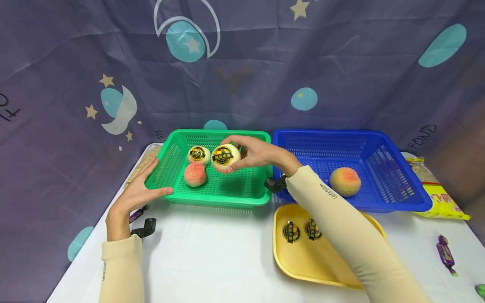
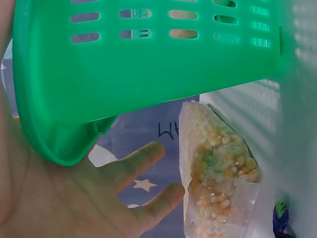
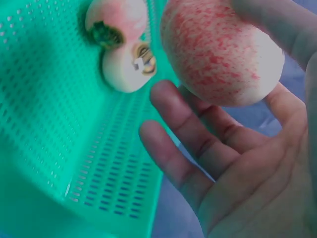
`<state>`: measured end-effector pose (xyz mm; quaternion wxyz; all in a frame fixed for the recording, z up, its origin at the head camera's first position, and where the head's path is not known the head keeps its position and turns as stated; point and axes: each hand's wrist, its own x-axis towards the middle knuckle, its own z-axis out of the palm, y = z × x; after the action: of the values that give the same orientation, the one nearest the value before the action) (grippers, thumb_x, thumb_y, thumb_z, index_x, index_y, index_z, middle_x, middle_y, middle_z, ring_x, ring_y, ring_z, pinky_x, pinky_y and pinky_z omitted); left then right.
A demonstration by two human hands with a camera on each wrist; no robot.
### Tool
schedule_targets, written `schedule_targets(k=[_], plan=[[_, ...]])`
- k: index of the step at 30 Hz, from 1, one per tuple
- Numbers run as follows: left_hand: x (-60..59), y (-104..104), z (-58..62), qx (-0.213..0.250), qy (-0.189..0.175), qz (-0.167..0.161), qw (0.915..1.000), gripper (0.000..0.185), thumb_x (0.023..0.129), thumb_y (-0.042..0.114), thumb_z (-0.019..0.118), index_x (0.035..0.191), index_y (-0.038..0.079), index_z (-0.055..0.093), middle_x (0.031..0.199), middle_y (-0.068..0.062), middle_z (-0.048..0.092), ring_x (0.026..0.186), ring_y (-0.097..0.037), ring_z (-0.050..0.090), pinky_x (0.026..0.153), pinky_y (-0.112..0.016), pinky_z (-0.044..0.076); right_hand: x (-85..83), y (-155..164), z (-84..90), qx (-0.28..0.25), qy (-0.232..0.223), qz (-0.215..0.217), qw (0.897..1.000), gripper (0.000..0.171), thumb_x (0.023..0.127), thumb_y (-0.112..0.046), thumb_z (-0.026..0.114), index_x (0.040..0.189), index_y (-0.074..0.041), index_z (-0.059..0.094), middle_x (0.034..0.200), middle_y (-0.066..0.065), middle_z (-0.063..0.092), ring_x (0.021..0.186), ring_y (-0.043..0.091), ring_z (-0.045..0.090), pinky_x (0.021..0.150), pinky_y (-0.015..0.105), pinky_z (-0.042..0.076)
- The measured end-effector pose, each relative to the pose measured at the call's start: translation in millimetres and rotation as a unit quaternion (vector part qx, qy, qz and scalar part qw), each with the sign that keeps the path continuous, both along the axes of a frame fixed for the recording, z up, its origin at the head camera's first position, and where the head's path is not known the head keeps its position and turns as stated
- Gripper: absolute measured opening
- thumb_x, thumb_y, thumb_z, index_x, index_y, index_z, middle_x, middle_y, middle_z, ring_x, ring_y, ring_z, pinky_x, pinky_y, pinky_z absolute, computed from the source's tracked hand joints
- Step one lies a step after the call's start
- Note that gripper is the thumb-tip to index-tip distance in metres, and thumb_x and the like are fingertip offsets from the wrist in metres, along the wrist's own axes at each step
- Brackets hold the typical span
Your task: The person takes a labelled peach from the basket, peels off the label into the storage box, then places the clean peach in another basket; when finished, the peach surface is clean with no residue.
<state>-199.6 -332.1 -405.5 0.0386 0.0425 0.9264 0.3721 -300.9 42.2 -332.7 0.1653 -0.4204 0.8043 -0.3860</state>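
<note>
White table (image 1: 212, 261), starry backdrop (image 1: 242, 63). Yellow tray (image 1: 322, 265), blue basket (image 1: 379, 143) alongside. Right hand (image 1: 261, 153) fingers (image 1: 236, 166) hold stickered peach (image 1: 224, 158) over green basket (image 1: 227, 195); left hand (image 1: 138, 191) fingers (image 1: 149, 166) straight against its rim.

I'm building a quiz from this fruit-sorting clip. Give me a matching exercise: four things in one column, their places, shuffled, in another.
Things:
1. labelled peach
2. unlabelled peach
3. round stickers
4. left hand

Places:
A. on the yellow tray
B. in the blue basket
C. against the green basket rim
D. held by the right hand

Pairs: 1-D, 2-B, 3-A, 4-C
</note>
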Motion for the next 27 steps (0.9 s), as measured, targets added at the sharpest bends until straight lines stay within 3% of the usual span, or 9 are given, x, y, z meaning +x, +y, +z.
schedule_targets(k=[6,13,19,27], plan=[[-0.3,0.1,2.7,-0.003,0.004,-0.005,1.0,0.113,0.083,0.046,0.081,0.165,0.025,0.006,0.174,0.002,0.0,0.16,-0.036,0.004,0.118,-0.07,0.022,30.8,24.1,7.4,-0.01,0.024,-0.003,1.0,0.06,0.084,-0.024,0.085,0.137,-0.023,0.058,0.117,-0.003,0.066,0.088,0.02,0.061,0.081,0.036,0.056],[0.8,1.1,3.2,-0.006,0.008,-0.006,0.9999,0.114,0.083,0.047,0.081,0.165,0.025,0.006,0.174,0.002,0.0,0.16,-0.036,0.003,0.119,-0.07,0.02,65.3,47.3,3.0,-0.015,0.028,-0.018,0.999,0.064,0.082,-0.027,0.086,0.139,-0.026,0.057,0.114,-0.005,0.068,0.087,0.02,0.063,0.082,0.047,0.056],[1.9,0.2,5.2,-0.016,0.012,-0.007,0.9998,0.114,0.083,0.049,0.08,0.165,0.023,0.006,0.174,0.0,-0.001,0.16,-0.038,0.002,0.117,-0.072,0.02,93.6,57.4,-2.2,0.006,0.037,-0.034,0.999,0.065,0.081,-0.031,0.087,0.139,-0.028,0.057,0.111,-0.009,0.068,0.086,0.017,0.062,0.078,0.042,0.055],[1.8,3.7,12.0,-0.018,0.063,-0.032,0.9973,0.112,0.08,0.042,0.084,0.164,0.01,0.017,0.173,-0.011,0.007,0.159,-0.041,0.006,0.12,-0.07,0.015,126.5,57.5,-17.1,-0.002,0.007,-0.015,1.0,0.064,0.081,-0.032,0.087,0.138,-0.024,0.058,0.112,-0.008,0.07,0.087,0.012,0.063,0.078,0.036,0.056]])
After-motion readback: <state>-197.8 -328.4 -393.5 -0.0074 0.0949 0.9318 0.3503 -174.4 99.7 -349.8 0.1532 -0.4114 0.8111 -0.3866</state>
